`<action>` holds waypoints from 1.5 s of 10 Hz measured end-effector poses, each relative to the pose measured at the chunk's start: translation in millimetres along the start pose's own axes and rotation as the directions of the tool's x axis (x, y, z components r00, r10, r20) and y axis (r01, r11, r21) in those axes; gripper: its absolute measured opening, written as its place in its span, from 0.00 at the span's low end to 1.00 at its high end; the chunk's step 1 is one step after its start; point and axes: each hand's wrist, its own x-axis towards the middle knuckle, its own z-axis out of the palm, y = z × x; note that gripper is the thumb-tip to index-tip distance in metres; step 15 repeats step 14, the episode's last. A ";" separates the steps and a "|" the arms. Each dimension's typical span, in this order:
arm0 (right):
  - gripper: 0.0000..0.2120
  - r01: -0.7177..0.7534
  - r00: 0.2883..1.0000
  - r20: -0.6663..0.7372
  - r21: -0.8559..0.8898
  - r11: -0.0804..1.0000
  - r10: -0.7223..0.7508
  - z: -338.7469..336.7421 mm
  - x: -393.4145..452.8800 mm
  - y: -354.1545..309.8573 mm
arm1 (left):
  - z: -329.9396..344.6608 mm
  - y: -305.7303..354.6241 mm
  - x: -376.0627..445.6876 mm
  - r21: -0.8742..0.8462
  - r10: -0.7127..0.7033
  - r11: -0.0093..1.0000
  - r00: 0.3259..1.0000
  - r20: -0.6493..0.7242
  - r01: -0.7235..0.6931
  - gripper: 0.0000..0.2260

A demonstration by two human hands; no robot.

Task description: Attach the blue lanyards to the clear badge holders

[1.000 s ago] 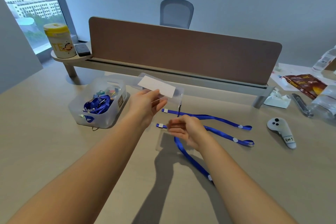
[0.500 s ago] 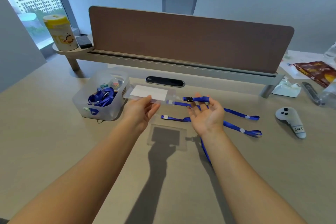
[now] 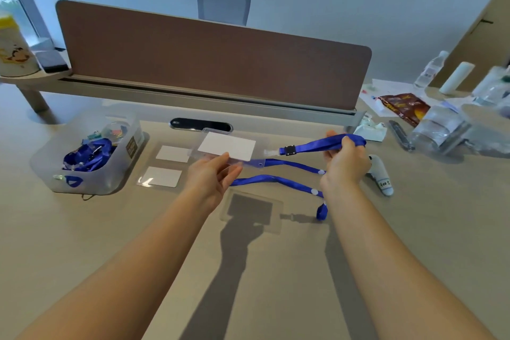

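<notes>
My left hand point(image 3: 214, 176) holds a clear badge holder point(image 3: 227, 146) with a white card inside, lifted flat above the table. A blue lanyard point(image 3: 311, 145) runs from the holder's right end through a black clip point(image 3: 289, 150) to my right hand point(image 3: 345, 163), which grips the strap. More of the blue strap point(image 3: 278, 180) lies on the table between my hands. Two other badge holders with white cards point(image 3: 172, 153) point(image 3: 161, 176) lie flat to the left. A clear plastic bin point(image 3: 82, 157) at the left holds several blue lanyards.
A brown divider panel point(image 3: 215, 63) crosses the back of the table. A white controller point(image 3: 382, 179) lies just right of my right hand. Snack bags, water bottles and plastic wrap point(image 3: 441, 130) crowd the far right. A yellow-lidded canister point(image 3: 13, 47) stands at the far left.
My right hand moved right and closed on the lanyard strap, drawing it out from the holder. The view shifted, and two more card holders now show on the left.
</notes>
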 end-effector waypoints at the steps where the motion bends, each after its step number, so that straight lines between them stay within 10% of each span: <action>1: 0.13 -0.047 0.999 -0.002 -0.046 0.998 0.047 -3.6 -1.4 22.0 | -19.2 -3.1 8.7 -0.008 -0.015 1.000 0.999 -0.047 0.015 0.08; 7: 0.12 -0.637 0.768 -0.135 -0.259 0.726 0.626 11.1 -43.7 200.3 | -193.6 -12.7 79.3 0.042 -0.055 0.996 0.925 -0.375 0.076 0.11; 12: 0.11 -0.572 0.781 -0.149 -0.560 0.599 0.607 -3.7 -33.3 202.3 | -204.1 -15.7 93.5 0.294 -0.064 0.921 0.842 -0.536 0.257 0.13; 15: 0.08 -0.155 0.894 0.040 -0.907 0.392 0.446 -14.7 -38.8 187.8 | -201.3 -5.4 63.3 0.568 0.034 0.784 0.897 -0.440 0.249 0.13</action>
